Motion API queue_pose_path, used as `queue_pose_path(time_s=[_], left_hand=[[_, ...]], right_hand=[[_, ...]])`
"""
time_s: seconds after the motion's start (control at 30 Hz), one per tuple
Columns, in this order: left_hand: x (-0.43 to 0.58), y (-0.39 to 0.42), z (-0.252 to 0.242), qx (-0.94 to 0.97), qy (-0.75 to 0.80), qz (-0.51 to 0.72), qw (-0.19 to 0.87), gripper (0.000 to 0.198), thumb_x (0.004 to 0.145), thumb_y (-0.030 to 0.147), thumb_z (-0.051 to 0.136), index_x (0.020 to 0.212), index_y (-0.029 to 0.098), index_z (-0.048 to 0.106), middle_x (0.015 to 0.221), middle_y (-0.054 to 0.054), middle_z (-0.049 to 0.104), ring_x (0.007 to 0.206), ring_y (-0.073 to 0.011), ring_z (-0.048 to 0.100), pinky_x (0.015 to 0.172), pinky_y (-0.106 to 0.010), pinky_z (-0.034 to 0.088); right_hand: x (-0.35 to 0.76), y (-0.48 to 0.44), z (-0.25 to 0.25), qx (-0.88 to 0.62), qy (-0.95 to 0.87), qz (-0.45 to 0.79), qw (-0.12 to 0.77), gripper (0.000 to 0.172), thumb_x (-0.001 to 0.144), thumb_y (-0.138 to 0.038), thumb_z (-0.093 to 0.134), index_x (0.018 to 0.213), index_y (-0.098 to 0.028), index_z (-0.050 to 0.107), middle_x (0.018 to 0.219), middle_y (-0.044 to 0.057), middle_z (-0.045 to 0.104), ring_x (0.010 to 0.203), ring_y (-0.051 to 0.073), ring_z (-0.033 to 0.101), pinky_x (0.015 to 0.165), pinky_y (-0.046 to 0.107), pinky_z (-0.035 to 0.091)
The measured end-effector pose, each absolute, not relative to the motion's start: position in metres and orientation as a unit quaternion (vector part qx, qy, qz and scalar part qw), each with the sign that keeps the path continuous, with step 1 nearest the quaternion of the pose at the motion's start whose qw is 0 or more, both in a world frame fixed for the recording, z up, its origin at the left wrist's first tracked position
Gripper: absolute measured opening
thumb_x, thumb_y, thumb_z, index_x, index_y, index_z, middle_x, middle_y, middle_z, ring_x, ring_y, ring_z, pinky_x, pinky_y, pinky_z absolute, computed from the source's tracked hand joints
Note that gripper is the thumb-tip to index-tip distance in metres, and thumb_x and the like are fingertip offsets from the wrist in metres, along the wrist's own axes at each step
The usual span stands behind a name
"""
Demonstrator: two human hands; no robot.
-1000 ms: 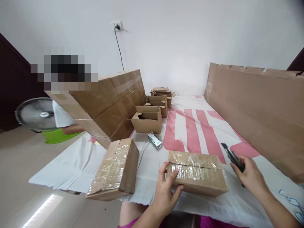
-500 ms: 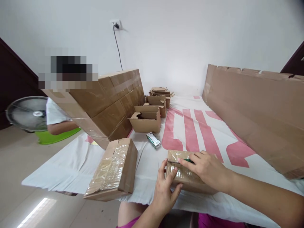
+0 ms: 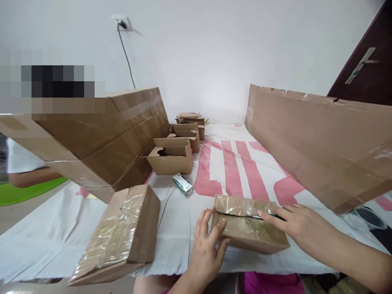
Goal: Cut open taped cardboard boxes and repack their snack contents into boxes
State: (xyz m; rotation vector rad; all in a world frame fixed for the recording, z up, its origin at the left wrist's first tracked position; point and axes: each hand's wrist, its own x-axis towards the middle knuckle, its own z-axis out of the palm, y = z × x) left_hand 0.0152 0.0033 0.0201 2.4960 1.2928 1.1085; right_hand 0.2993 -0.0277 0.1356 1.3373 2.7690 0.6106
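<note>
The open box (image 3: pixel 171 159) near the middle of the sheet (image 3: pixel 180 212) has its flaps up. Its inside is dark, so what it holds cannot be told. Behind it stand two more open boxes (image 3: pixel 187 134) and a low stack of flat ones (image 3: pixel 192 118), their insides also hidden. At the far right edge a clear bowl (image 3: pixel 366 216) shows under the cardboard wall (image 3: pixel 321 143).

The box (image 3: pixel 249 239) lies on the sheet just in front of the person. Its long axis runs left to right, with the right end slightly nearer. Its top is covered in shiny tape and a slit runs along the top seam.

The left hand (image 3: pixel 206 247) grips the left end of the box: its fingers (image 3: pixel 203 218) lie against the end face, and the thumb presses on the near face by the corner. The right hand (image 3: pixel 295 222) rests on the right part of the top, closed round a knife (image 3: pixel 278 216). Only a green bit of it shows between the fingers. The forefinger stretches leftward along the seam, so the knife lies in line with the long axis. The blade is hidden.

To the left, a second box (image 3: pixel 122 232), also taped, lies tilted over the sheet's edge. A small packet (image 3: pixel 183 184) lies between it and the open box. A big carton (image 3: pixel 101 134) stands beyond, and another person's arm (image 3: pixel 26 177) shows past it.
</note>
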Motion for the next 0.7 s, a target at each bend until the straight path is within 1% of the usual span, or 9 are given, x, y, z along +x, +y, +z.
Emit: queue_pose_path(time_s=[0.1, 0.2, 0.33, 0.4, 0.47, 0.57, 0.63, 0.7], left_hand=[[0.014, 0.005, 0.017, 0.825, 0.416, 0.372, 0.085, 0.038, 0.087, 0.019, 0.057, 0.125, 0.025, 0.055, 0.147, -0.013, 0.031, 0.135, -0.0307, 0.037, 0.101, -0.051, 0.047], [0.013, 0.007, 0.013, 0.826, 0.408, 0.375, 0.107, 0.038, 0.088, 0.020, 0.056, 0.126, 0.023, 0.054, 0.148, -0.015, 0.029, 0.136, -0.0298, 0.037, 0.100, -0.048, 0.048], [0.011, 0.008, 0.012, 0.833, 0.411, 0.360, 0.091, 0.039, 0.088, 0.021, 0.056, 0.127, 0.025, 0.053, 0.147, -0.015, 0.029, 0.134, -0.0306, 0.039, 0.100, -0.050, 0.048], [0.011, 0.008, 0.013, 0.834, 0.418, 0.354, 0.072, 0.039, 0.088, 0.023, 0.058, 0.126, 0.026, 0.054, 0.147, -0.014, 0.030, 0.133, -0.0319, 0.039, 0.099, -0.053, 0.048], [0.010, 0.008, 0.013, 0.831, 0.425, 0.354, 0.058, 0.037, 0.087, 0.024, 0.058, 0.124, 0.026, 0.056, 0.147, -0.013, 0.032, 0.133, -0.0333, 0.039, 0.099, -0.055, 0.047], [0.010, 0.007, 0.012, 0.829, 0.424, 0.359, 0.063, 0.036, 0.087, 0.024, 0.058, 0.124, 0.026, 0.056, 0.147, -0.013, 0.033, 0.133, -0.0331, 0.040, 0.099, -0.054, 0.048], [0.009, 0.007, 0.011, 0.830, 0.420, 0.360, 0.075, 0.039, 0.088, 0.024, 0.057, 0.127, 0.026, 0.054, 0.147, -0.014, 0.032, 0.133, -0.0324, 0.040, 0.099, -0.053, 0.048], [0.009, 0.007, 0.010, 0.831, 0.419, 0.355, 0.085, 0.043, 0.088, 0.024, 0.056, 0.131, 0.027, 0.051, 0.147, -0.014, 0.031, 0.133, -0.0320, 0.040, 0.098, -0.052, 0.049]], right_hand=[[0.297, -0.032, 0.140, 0.431, 0.878, 0.206, 0.015, 0.069, 0.067, 0.005, 0.046, 0.130, -0.024, 0.052, 0.084, 0.003, 0.066, 0.069, 0.019, 0.062, 0.058, 0.032, 0.043], [0.286, -0.025, 0.141, 0.409, 0.888, 0.212, 0.012, 0.060, 0.072, 0.001, 0.050, 0.128, -0.022, 0.054, 0.084, 0.004, 0.067, 0.073, 0.020, 0.063, 0.062, 0.032, 0.044], [0.272, -0.015, 0.137, 0.395, 0.892, 0.218, -0.005, 0.047, 0.079, -0.006, 0.054, 0.123, -0.021, 0.058, 0.079, 0.004, 0.068, 0.069, 0.019, 0.063, 0.063, 0.032, 0.044], [0.273, -0.016, 0.136, 0.407, 0.886, 0.223, 0.007, 0.046, 0.079, -0.007, 0.055, 0.122, -0.022, 0.058, 0.080, 0.004, 0.068, 0.069, 0.020, 0.063, 0.062, 0.032, 0.044], [0.281, -0.022, 0.137, 0.421, 0.877, 0.230, 0.035, 0.046, 0.076, -0.006, 0.055, 0.119, -0.021, 0.061, 0.077, 0.005, 0.068, 0.066, 0.021, 0.063, 0.058, 0.033, 0.042], [0.302, -0.036, 0.145, 0.435, 0.868, 0.232, 0.057, 0.050, 0.071, -0.001, 0.054, 0.115, -0.022, 0.064, 0.073, 0.004, 0.067, 0.060, 0.021, 0.061, 0.055, 0.033, 0.041], [0.319, -0.045, 0.154, 0.454, 0.866, 0.208, 0.041, 0.057, 0.073, 0.000, 0.051, 0.123, -0.026, 0.060, 0.077, 0.004, 0.067, 0.061, 0.020, 0.061, 0.057, 0.033, 0.043], [0.337, -0.052, 0.162, 0.492, 0.856, 0.156, 0.003, 0.058, 0.081, -0.005, 0.048, 0.132, -0.032, 0.053, 0.084, 0.003, 0.068, 0.066, 0.019, 0.063, 0.060, 0.032, 0.045]])
